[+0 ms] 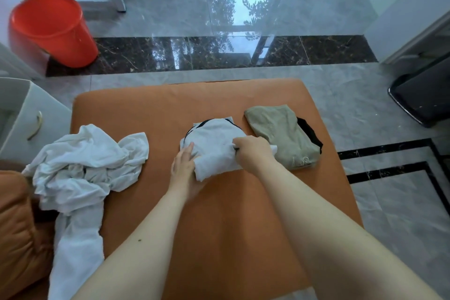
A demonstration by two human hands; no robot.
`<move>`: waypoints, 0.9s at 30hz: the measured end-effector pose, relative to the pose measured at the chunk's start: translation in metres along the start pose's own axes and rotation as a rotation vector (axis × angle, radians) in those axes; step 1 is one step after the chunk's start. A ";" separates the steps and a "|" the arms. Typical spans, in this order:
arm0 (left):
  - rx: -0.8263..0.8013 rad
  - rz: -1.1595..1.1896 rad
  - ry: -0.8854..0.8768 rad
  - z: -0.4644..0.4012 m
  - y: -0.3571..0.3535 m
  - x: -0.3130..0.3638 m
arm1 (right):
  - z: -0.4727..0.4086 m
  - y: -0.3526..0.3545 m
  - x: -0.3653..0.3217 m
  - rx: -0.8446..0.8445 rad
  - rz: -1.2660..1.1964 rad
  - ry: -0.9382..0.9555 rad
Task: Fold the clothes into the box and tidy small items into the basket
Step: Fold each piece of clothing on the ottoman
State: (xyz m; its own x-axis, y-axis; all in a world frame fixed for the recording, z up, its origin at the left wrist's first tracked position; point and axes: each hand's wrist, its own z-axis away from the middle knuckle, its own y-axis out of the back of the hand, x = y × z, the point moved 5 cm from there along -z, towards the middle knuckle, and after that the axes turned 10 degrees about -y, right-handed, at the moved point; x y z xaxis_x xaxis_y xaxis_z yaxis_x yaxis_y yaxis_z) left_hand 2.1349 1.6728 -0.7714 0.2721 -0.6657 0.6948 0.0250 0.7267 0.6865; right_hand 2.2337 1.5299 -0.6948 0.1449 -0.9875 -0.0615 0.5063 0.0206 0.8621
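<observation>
At the ottoman's (170, 102) centre, we fold a shirt (214, 143): left grip (182, 165) pressing flat, fingers straight; right grip (253, 151) clamped on its edge. Khaki garment (280, 134) lies folded by the right edge; white pile (85, 165) at the left edge awaits; boxing remains, we judge.

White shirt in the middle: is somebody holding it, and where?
Yes. The right hand pinches the folded white shirt at its right edge, fingers curled into the cloth. The left hand lies flat on its left side, pressing rather than holding.
</observation>
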 end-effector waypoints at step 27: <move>0.226 0.410 0.815 -0.089 -0.040 -0.049 | -0.101 -0.104 -0.007 -0.094 0.011 0.197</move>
State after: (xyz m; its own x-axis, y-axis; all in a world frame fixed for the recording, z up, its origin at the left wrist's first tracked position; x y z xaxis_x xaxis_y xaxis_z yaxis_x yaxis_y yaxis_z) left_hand 2.2062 1.6915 -0.8521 0.8101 0.0208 0.5859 -0.3859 0.7713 0.5061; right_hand 2.2660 1.5509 -0.8348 0.3101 -0.9376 -0.1573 0.5790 0.0550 0.8134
